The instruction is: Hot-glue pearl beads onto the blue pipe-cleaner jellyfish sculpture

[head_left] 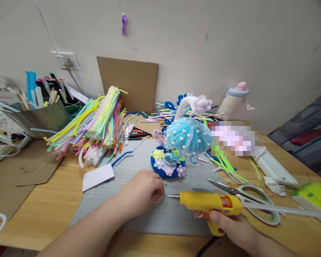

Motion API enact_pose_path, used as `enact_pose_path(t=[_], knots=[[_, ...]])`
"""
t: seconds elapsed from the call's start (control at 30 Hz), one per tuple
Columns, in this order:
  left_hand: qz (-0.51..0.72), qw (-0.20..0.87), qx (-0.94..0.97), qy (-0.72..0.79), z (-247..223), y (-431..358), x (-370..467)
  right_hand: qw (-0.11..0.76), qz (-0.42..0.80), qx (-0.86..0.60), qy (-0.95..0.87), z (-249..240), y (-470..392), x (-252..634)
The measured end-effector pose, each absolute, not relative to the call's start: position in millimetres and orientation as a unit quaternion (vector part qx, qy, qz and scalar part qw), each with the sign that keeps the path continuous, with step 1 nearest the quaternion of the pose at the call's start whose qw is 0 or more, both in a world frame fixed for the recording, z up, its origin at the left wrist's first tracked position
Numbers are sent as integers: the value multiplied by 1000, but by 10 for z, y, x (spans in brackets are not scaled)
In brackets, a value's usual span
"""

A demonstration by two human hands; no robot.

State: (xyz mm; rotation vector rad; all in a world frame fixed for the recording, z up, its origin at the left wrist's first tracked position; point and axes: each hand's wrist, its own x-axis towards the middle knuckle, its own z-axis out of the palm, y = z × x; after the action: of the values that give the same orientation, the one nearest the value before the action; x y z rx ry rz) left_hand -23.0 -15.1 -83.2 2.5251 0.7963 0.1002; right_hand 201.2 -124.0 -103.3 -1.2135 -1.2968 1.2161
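My right hand (230, 225) is wrapped round the handle of a yellow glue gun (203, 201), whose metal nozzle points left and whose white glue stick juts out to the right. Left of the nozzle, my left hand (146, 189) rests low over the grey cutting mat (104, 210) with curled fingers; what lies in or under its fingertips is small, clear and hard to make out. Just behind both hands stands a pipe-cleaner craft with a light-blue pearl-dotted dome (188, 135), a white curved stem and a dark-blue base (167, 173) bearing small flowers and a yellow star.
Scissors (251, 200) lie right of the glue gun. A large bundle of coloured pipe cleaners (96, 125) and a metal container (42, 119) of sticks stand at the left. A white card (97, 177) lies on the mat's left edge. Brown cardboard (128, 84) leans on the wall.
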Motion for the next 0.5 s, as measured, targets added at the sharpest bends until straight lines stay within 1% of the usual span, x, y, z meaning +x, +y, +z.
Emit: enact_pose_path(t=[0.33,0.4,0.5], knots=[[38,236,920,310,-846,-158,-215,484,502,-498,-515,-1082,-1250,2034],[60,260,905,330,-827,-163,-223,486,503,-499,-511,-1076,-1240,2030],[122,361,831,406,-790,-177,-229,484,500,-496,-519,-1080,-1220,2047]])
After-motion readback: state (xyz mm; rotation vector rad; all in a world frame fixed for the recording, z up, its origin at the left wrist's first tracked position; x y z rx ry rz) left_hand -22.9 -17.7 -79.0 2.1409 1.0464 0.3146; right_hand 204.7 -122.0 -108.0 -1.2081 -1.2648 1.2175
